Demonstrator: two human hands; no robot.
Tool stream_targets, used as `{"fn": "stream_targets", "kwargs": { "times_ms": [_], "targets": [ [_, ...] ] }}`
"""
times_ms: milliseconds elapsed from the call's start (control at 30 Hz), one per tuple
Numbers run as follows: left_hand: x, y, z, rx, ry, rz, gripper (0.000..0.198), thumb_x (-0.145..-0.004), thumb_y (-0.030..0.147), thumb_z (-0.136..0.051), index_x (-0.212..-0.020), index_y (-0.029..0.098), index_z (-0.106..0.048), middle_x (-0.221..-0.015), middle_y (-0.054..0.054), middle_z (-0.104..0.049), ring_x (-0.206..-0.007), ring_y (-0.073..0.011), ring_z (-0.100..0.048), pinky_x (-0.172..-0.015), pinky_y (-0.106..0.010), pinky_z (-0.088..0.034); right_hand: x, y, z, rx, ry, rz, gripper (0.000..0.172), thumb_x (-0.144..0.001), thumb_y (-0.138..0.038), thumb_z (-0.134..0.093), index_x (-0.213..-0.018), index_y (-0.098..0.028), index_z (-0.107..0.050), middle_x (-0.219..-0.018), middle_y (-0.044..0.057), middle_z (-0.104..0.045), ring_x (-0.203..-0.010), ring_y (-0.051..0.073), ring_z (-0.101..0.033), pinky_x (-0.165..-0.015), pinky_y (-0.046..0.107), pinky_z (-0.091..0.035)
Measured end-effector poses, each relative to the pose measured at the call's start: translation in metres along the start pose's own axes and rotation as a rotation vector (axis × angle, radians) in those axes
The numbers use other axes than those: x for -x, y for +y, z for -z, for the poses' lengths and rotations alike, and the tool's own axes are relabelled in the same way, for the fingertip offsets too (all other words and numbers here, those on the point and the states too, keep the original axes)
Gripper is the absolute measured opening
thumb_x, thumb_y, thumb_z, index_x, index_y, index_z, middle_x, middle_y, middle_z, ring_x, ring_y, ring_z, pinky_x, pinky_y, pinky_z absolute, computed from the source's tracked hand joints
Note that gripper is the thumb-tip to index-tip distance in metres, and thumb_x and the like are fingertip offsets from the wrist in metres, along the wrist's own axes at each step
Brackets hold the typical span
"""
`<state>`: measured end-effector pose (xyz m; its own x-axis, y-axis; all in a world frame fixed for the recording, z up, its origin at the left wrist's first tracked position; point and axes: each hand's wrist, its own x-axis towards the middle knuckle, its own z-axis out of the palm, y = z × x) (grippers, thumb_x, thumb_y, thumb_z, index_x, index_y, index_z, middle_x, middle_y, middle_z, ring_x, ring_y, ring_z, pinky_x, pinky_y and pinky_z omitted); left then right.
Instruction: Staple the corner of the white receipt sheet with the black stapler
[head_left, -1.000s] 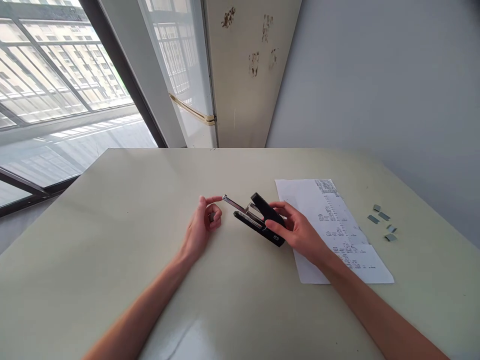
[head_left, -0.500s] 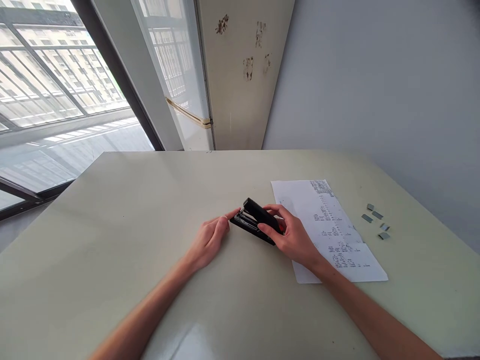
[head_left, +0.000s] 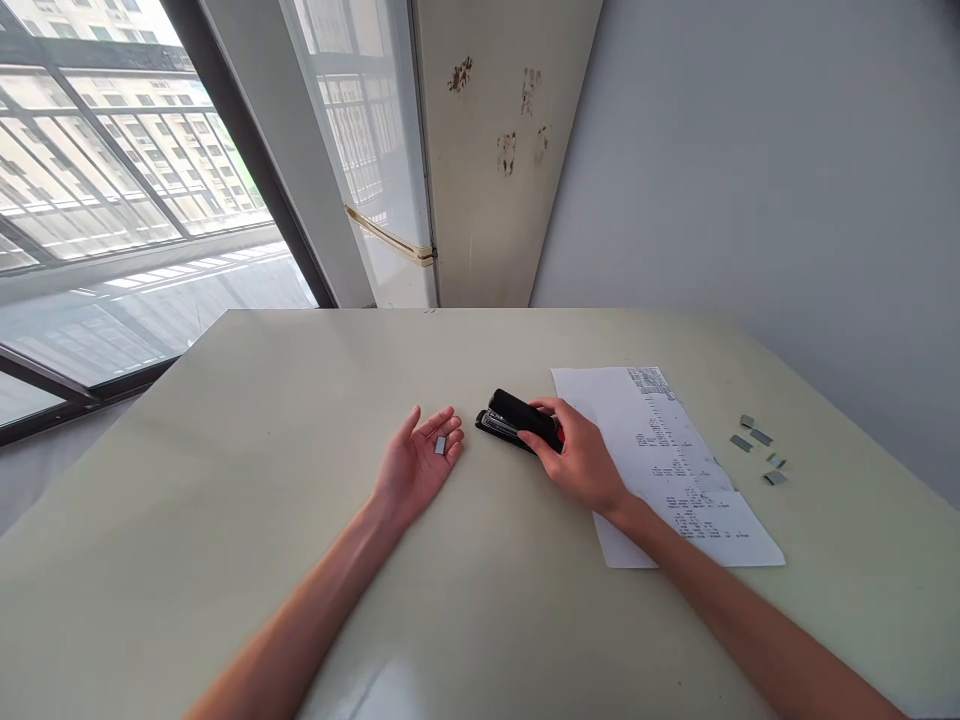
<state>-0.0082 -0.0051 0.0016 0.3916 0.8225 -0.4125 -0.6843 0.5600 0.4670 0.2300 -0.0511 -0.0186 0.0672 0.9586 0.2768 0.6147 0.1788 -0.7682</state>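
My right hand [head_left: 577, 455] is shut on a black stapler [head_left: 517, 415] with a bit of red near its back end. The stapler rests on the table, its top arm raised a little from the base at the front. Left of it, my left hand [head_left: 412, 465] lies palm up with the fingers slightly curled. A small grey strip of staples [head_left: 440, 445] rests on those fingers, held apart from the stapler. A printed sheet of paper [head_left: 660, 470] lies flat beyond my right hand, partly under my right wrist.
Several more staple strips [head_left: 761, 438] are scattered on the table [head_left: 225, 480] right of the paper. A grey wall [head_left: 750, 150] borders the right side. A fridge [head_left: 495, 220] stands behind the far edge, and a window [head_left: 135, 150] is at the left.
My left hand has drawn back from the stapler's front and turned palm up, showing the staple strip. The stapler's top arm has come lower, with my right hand still around it.
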Motion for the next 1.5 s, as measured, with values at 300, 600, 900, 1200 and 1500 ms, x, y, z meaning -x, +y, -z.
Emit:
{"fn": "stream_targets", "kwargs": {
  "times_ms": [300,600,900,1200,1500],
  "targets": [
    [-0.004,-0.002,0.010,0.009,-0.031,-0.018,0.036,-0.106,0.036,-0.052,-0.103,0.009,-0.075,-0.092,-0.012,-0.071,-0.082,-0.0174,-0.069,-0.079,-0.028,-0.059,-0.091,-0.005,-0.052,-0.001,-0.152,0.215,0.028,-0.094,-0.031,-0.066,-0.121,-0.024,-0.060,-0.122,0.009,-0.072,-0.116,0.026,-0.066,-0.099,0.043,-0.051],
    [-0.002,-0.001,0.008,-0.002,0.017,-0.029,0.043,-0.109,0.040,-0.047,-0.104,0.008,-0.076,-0.103,-0.016,-0.075,-0.094,-0.0204,-0.073,-0.088,-0.030,-0.058,-0.131,-0.033,-0.079,0.008,-0.232,0.307,0.033,-0.101,-0.035,-0.062,-0.132,-0.022,-0.060,-0.130,0.011,-0.068,-0.117,0.025,-0.066,-0.099,0.039,-0.051],
    [-0.002,-0.006,0.007,0.017,-0.101,-0.030,0.058,-0.113,0.045,-0.034,-0.116,0.003,-0.074,-0.103,-0.019,-0.076,-0.095,-0.0246,-0.074,-0.090,-0.035,-0.058,-0.041,-0.062,-0.032,0.217,-0.244,0.677,0.022,-0.104,-0.034,-0.062,-0.122,-0.022,-0.065,-0.122,0.010,-0.072,-0.114,0.027,-0.063,-0.099,0.044,-0.049],
    [0.007,-0.013,0.006,-0.042,-0.141,0.056,0.065,-0.113,0.049,-0.028,-0.138,0.000,-0.064,-0.111,-0.021,-0.076,-0.098,-0.0272,-0.074,-0.082,-0.034,-0.058,-0.010,-0.056,-0.041,0.411,-0.210,0.727,0.015,-0.105,-0.019,-0.057,-0.115,-0.019,-0.068,-0.112,0.010,-0.076,-0.108,0.028,-0.064,-0.091,0.043,-0.047],
    [0.011,-0.023,-0.007,-0.160,-0.142,0.053,0.068,-0.111,0.056,-0.034,-0.124,-0.001,-0.069,-0.130,-0.030,-0.071,-0.127,-0.0357,-0.068,-0.113,-0.046,-0.052,0.024,-0.034,0.046,0.310,-0.062,0.539,0.015,-0.106,-0.024,-0.060,-0.120,-0.025,-0.065,-0.111,0.006,-0.076,-0.101,0.025,-0.069,-0.091,0.042,-0.052]
  ]
}}
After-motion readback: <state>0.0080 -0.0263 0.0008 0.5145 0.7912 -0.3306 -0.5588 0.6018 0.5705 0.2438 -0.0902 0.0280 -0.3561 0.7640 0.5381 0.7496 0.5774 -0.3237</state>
